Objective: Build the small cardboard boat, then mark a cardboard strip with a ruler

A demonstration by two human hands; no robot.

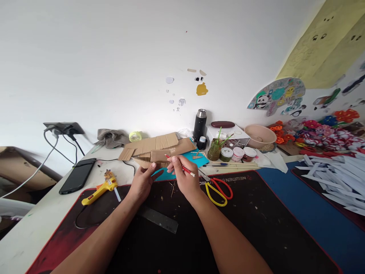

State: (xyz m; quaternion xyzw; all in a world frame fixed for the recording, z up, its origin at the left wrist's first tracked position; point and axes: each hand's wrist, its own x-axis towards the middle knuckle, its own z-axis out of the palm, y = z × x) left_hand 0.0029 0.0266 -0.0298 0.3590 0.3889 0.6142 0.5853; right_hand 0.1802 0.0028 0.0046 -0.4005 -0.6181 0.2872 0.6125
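Observation:
My left hand (143, 179) holds a piece of brown cardboard (148, 161) by its lower edge, lifted just above the black desk mat (256, 224). My right hand (184, 178) grips a thin red pencil (182, 167), its tip pointing at the cardboard's right side. A teal sheet (196, 158) lies under and behind both hands. More folded cardboard (159, 144) lies flat behind the held piece. A dark metal ruler (161, 220) rests on the mat between my forearms.
A yellow glue gun (99, 189) and a black phone (77, 176) lie at the left. Red-and-yellow scissors (218, 188) sit right of my right hand. Behind stand a black flask (200, 124), paint pots (238, 153), a jar of brushes (215, 148) and a bowl (260, 136). White paper strips (336, 177) pile at the right.

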